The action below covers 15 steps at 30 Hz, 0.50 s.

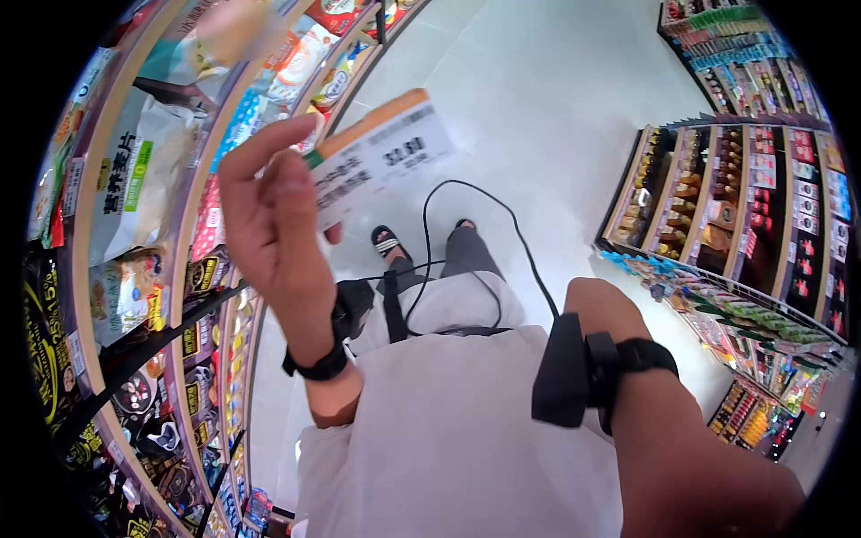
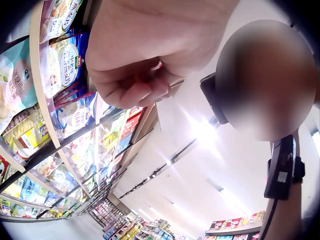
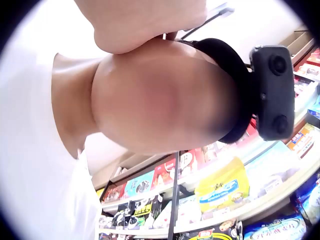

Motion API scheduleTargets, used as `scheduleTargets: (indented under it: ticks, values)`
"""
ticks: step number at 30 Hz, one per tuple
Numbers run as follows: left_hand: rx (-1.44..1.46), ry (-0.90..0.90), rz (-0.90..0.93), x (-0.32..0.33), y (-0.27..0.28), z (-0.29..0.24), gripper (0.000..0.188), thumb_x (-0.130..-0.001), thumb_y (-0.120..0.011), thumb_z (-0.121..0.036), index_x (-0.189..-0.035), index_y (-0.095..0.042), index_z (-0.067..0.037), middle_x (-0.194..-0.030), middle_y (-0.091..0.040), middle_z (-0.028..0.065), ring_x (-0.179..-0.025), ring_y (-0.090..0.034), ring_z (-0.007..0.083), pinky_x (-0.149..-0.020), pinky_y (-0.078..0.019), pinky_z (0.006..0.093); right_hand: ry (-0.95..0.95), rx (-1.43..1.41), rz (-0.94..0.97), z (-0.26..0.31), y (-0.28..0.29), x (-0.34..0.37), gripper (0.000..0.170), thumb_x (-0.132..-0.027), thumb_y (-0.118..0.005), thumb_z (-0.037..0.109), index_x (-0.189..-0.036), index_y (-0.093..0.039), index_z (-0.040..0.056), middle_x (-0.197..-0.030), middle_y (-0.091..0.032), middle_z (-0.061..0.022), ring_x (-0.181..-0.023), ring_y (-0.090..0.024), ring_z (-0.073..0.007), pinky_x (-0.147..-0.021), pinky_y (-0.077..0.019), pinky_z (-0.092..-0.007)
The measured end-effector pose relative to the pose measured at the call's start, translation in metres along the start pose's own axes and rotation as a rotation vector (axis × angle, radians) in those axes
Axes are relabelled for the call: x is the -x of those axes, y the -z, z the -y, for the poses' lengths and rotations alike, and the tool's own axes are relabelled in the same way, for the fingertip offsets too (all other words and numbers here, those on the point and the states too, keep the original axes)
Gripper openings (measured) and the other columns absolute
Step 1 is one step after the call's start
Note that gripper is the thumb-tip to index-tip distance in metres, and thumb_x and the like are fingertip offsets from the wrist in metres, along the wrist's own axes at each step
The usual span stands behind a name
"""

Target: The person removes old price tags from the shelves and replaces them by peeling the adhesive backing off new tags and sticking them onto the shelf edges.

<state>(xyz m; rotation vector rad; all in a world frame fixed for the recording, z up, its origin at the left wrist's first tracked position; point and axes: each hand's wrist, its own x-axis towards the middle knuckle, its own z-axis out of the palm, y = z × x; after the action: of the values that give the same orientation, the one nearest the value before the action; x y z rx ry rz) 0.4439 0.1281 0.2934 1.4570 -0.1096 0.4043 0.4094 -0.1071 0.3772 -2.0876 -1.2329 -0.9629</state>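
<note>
My left hand (image 1: 278,206) pinches a white price tag (image 1: 390,152) between thumb and fingers, in front of the shelves in the head view. The tag has an orange top edge and large dark digits. In the left wrist view the fingers (image 2: 142,92) are curled, with most of the tag hidden behind them. My right forearm is bent upward, and the right hand (image 1: 726,480) shows large and blurred near the head camera. In the right wrist view this hand (image 3: 150,22) is right by the head, its fingers mostly out of sight.
Shelves of packaged food (image 1: 152,179) curve along my left side. Across the pale floor (image 1: 529,108) stands a rack of bottles and packets (image 1: 726,197). A black cable (image 1: 516,215) loops in front of my body. Black wrist cameras (image 1: 569,372) sit on both wrists.
</note>
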Motion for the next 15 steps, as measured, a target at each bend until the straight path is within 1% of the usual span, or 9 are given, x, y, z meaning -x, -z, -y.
scheduleTargets:
  ticks: [2,4,6,8,10,11,14,15]
  values:
    - [-0.009,0.008,-0.035,0.006,-0.005,-0.005,0.024,-0.102,-0.051,-0.013,-0.122,-0.056,0.000,-0.078,-0.055,-0.0017,-0.056,-0.044,0.0011,-0.047,-0.0325,0.0165,-0.013,-0.012,0.003,-0.001,0.002,0.004,0.030,-0.089,-0.068,0.008,-0.114,-0.056,0.0005,-0.102,-0.066,-0.0096,-0.090,-0.062,-0.0159,-0.077,-0.0484,-0.0272]
    - [0.014,-0.001,-0.123,0.007,-0.027,-0.016,0.024,-0.102,-0.051,-0.013,-0.122,-0.057,0.000,-0.076,-0.055,-0.0019,-0.055,-0.043,0.0013,-0.047,-0.0326,0.0169,-0.030,-0.020,-0.001,-0.001,0.004,0.011,0.032,-0.089,-0.068,0.009,-0.117,-0.055,0.0002,-0.103,-0.066,-0.0100,-0.090,-0.062,-0.0161,-0.078,-0.0484,-0.0273]
    - [-0.018,0.008,-0.028,0.008,-0.030,-0.018,0.024,-0.102,-0.052,-0.014,-0.123,-0.056,-0.002,-0.077,-0.056,-0.0019,-0.056,-0.043,0.0013,-0.047,-0.0335,0.0165,-0.065,-0.048,-0.019,-0.004,0.010,0.016,0.034,-0.089,-0.068,0.010,-0.119,-0.053,0.0000,-0.104,-0.065,-0.0104,-0.091,-0.062,-0.0163,-0.079,-0.0483,-0.0274]
    - [-0.022,0.014,0.015,0.013,-0.040,-0.020,0.025,-0.102,-0.054,-0.015,-0.123,-0.055,-0.003,-0.078,-0.057,-0.0019,-0.056,-0.043,0.0012,-0.048,-0.0344,0.0162,-0.063,-0.053,-0.026,-0.004,0.018,0.024,0.037,-0.089,-0.068,0.010,-0.121,-0.052,-0.0003,-0.105,-0.065,-0.0108,-0.092,-0.062,-0.0165,-0.080,-0.0482,-0.0275]
    - [-0.008,-0.020,0.084,0.014,-0.054,-0.023,0.026,-0.101,-0.056,-0.015,-0.124,-0.055,-0.003,-0.082,-0.058,-0.0006,-0.060,-0.045,0.0010,-0.048,-0.0349,0.0160,-0.063,-0.074,-0.056,-0.010,0.028,0.035,0.039,-0.090,-0.068,0.011,-0.123,-0.051,-0.0005,-0.106,-0.064,-0.0112,-0.093,-0.062,-0.0166,-0.080,-0.0482,-0.0275]
    - [0.033,-0.019,0.173,0.014,-0.060,-0.022,0.027,-0.100,-0.057,-0.016,-0.123,-0.055,-0.002,-0.086,-0.060,0.0007,-0.062,-0.046,0.0010,-0.048,-0.0354,0.0160,-0.087,-0.079,-0.089,-0.015,0.034,0.044,0.040,-0.090,-0.068,0.011,-0.124,-0.050,-0.0006,-0.106,-0.064,-0.0114,-0.093,-0.062,-0.0167,-0.081,-0.0481,-0.0276]
    - [-0.058,0.005,0.014,0.029,-0.094,-0.023,0.024,-0.098,-0.060,-0.010,-0.119,-0.056,-0.001,-0.100,-0.066,0.0075,-0.070,-0.053,0.0024,-0.053,-0.0397,0.0146,-0.206,-0.134,-0.108,-0.037,0.028,0.066,0.044,-0.090,-0.068,0.012,-0.127,-0.049,-0.0010,-0.108,-0.063,-0.0120,-0.094,-0.061,-0.0170,-0.082,-0.0480,-0.0277]
    - [-0.062,0.006,-0.016,0.036,-0.102,-0.023,0.022,-0.097,-0.061,-0.009,-0.116,-0.058,0.000,-0.099,-0.067,0.0074,-0.070,-0.053,0.0027,-0.054,-0.0408,0.0150,-0.246,-0.159,-0.130,-0.043,0.028,0.075,0.045,-0.090,-0.068,0.013,-0.128,-0.048,-0.0011,-0.108,-0.063,-0.0122,-0.094,-0.061,-0.0171,-0.082,-0.0480,-0.0277]
